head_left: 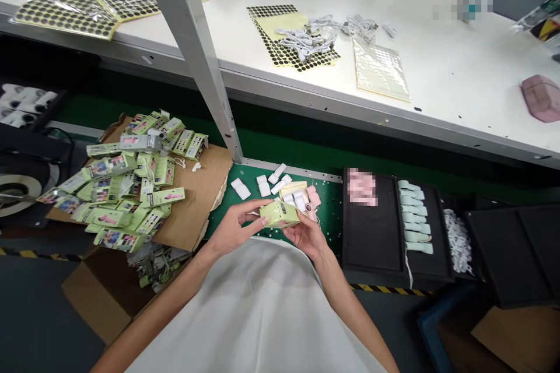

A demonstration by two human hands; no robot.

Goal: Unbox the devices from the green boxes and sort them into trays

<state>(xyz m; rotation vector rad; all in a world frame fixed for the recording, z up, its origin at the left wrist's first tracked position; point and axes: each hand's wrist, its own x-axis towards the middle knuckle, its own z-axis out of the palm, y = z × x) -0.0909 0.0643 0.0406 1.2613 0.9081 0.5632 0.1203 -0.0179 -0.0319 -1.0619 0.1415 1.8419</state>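
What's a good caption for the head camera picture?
Left hand and right hand hold a green box near white pieces.

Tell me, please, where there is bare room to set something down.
Mostly bare: the white table between the clear packet and the pink object, and the black tray left of the pale green pieces, below the pink patch. Crowded: the green surface beyond the held box, strewn with white pieces, and the cardboard, heaped with green boxes.

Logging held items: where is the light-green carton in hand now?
In the head view, the light-green carton is below centre, held between the left hand and right hand, just below the loose white pieces.
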